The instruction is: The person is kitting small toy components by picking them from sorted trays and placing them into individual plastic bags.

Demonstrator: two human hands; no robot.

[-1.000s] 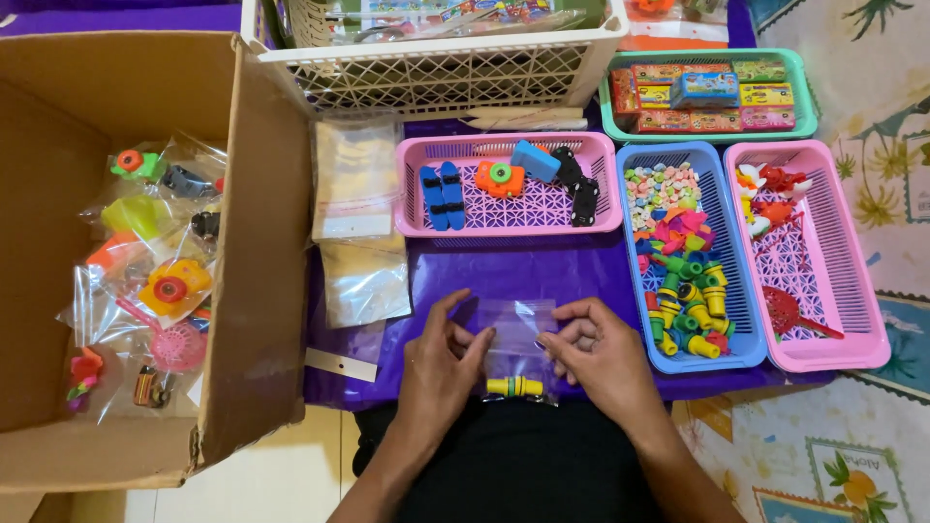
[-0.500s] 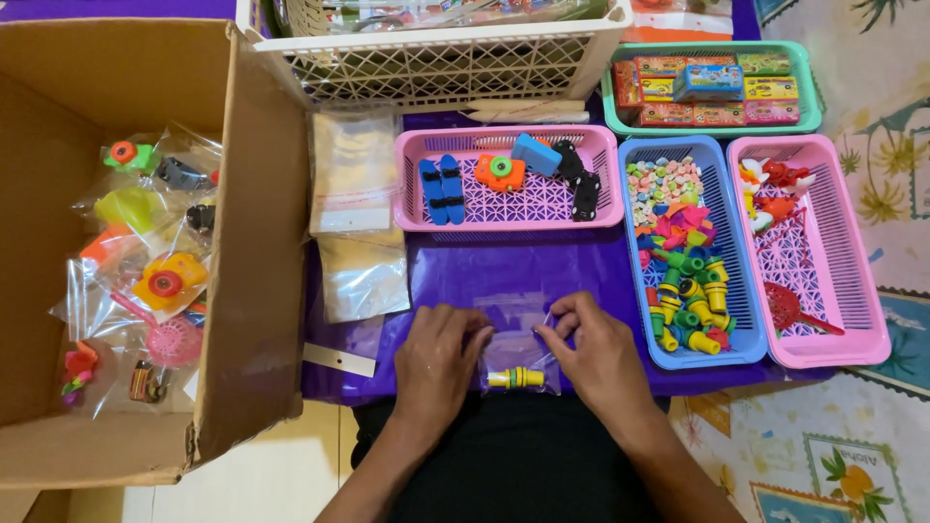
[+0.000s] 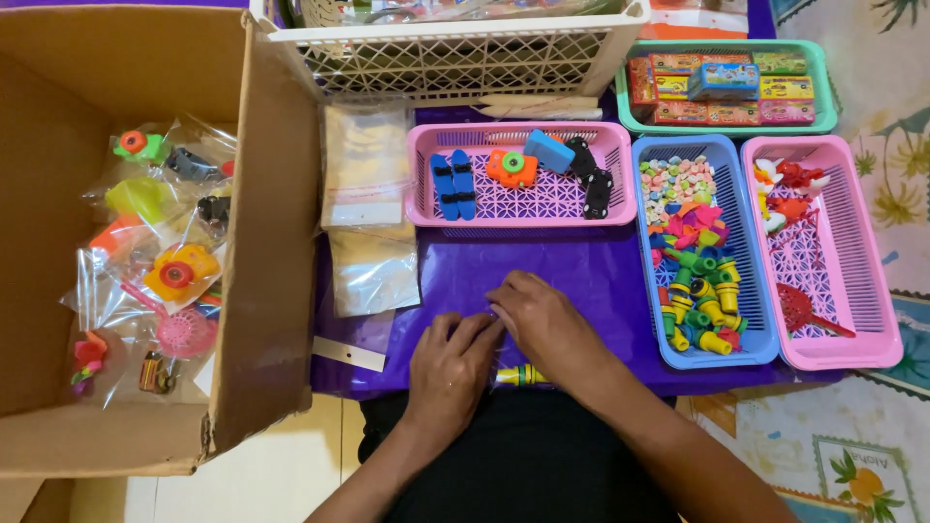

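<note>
My left hand (image 3: 450,366) and my right hand (image 3: 542,324) lie side by side on the purple table cover (image 3: 572,266), fingers pressing down on a small clear plastic bag that is almost fully hidden beneath them. A yellow and green toy (image 3: 520,375) inside that bag peeks out at the table's near edge, below my right hand. The fingertips of both hands meet over the bag's top. A stack of empty clear bags (image 3: 366,169) lies to the left of the hands.
An open cardboard box (image 3: 262,291) at the left holds several filled toy bags. Beyond the hands stand a pink basket (image 3: 518,215) of toys, a blue basket (image 3: 644,291) of small colourful pieces, another pink basket (image 3: 852,281), a green tray (image 3: 727,124) and a white basket (image 3: 455,53).
The hands held the bag up off the table, then laid it flat. Both have shifted left and now press on it, covering it almost wholly.
</note>
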